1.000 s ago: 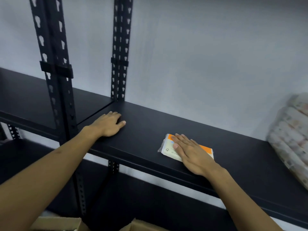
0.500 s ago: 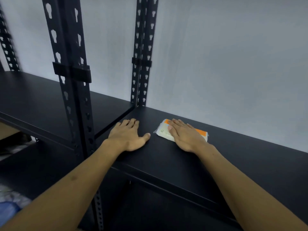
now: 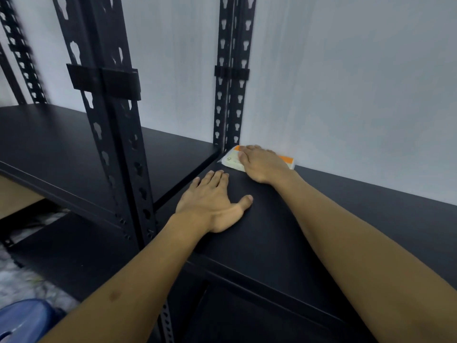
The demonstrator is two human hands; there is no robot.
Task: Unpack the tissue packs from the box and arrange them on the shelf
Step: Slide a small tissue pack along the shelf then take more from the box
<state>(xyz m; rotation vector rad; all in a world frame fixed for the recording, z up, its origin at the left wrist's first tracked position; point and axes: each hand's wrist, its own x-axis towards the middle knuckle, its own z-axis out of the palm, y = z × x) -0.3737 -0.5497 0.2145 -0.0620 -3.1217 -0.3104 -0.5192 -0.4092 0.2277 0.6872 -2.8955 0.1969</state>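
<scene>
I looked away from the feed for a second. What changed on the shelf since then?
The right hand, flat on the tissue pack, slid it back into the shelf's rear corner by the upright post. The left hand stayed flat on the shelf, following along.

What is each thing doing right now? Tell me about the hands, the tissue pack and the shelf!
Left hand: flat on the shelf, fingers straight, holding nothing.
Right hand: fingers straight, pressing on the tissue pack.
Tissue pack: lying flat at the back of the shelf, by the wall and the post, partly covered by the right hand.
Shelf: black, carrying the pack and both hands.
Post: standing upright against the wall.
</scene>
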